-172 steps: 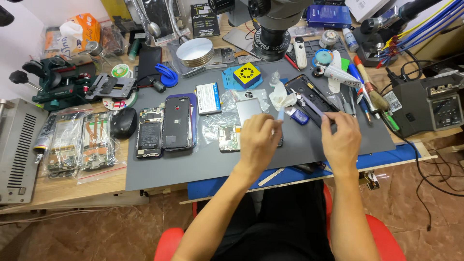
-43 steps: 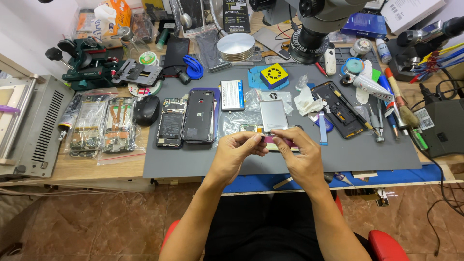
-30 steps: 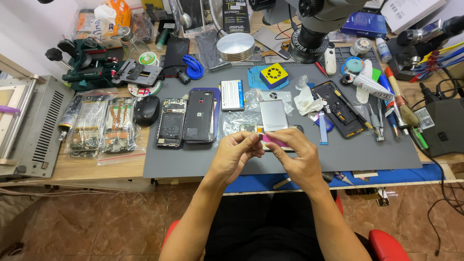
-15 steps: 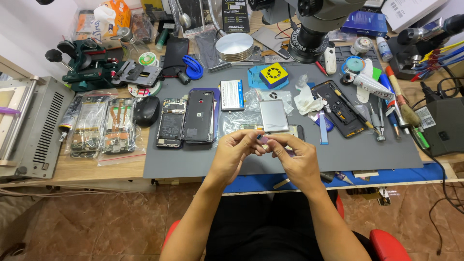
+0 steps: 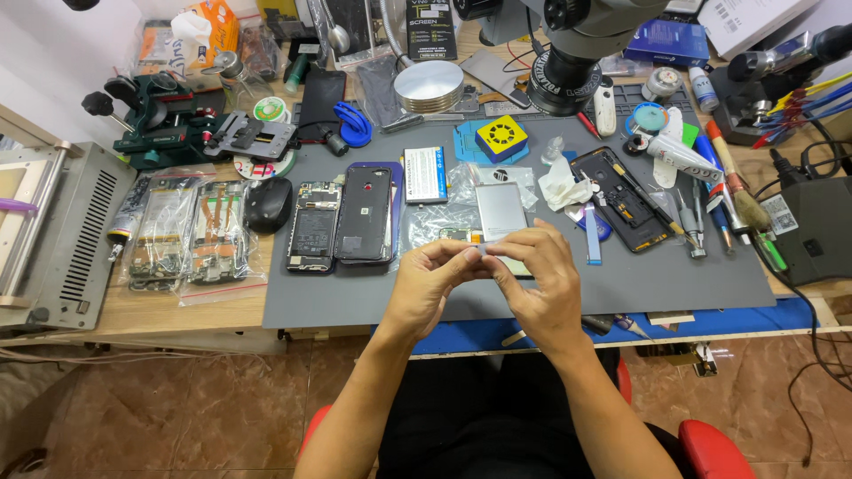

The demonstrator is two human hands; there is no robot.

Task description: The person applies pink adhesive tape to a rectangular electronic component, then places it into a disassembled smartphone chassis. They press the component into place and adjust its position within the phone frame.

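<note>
A cluttered wooden table (image 5: 133, 315) carries a grey mat (image 5: 355, 293) strewn with phone parts. Over the mat's near edge, the left hand (image 5: 428, 286) and right hand (image 5: 537, 284) meet, their fingers (image 5: 468, 255) pinched together on a tiny pale piece (image 5: 482, 252), too small to identify. Just beyond the fingers lies a silver phone plate (image 5: 500, 211) on clear plastic bags (image 5: 435, 222). Left of the fingers rest two opened phones (image 5: 342, 222) and a black mouse (image 5: 268, 204). To the right sits an open phone frame (image 5: 621, 197) beside tweezers and brushes (image 5: 710, 208). Farther back stands a microscope (image 5: 572, 53).
</note>
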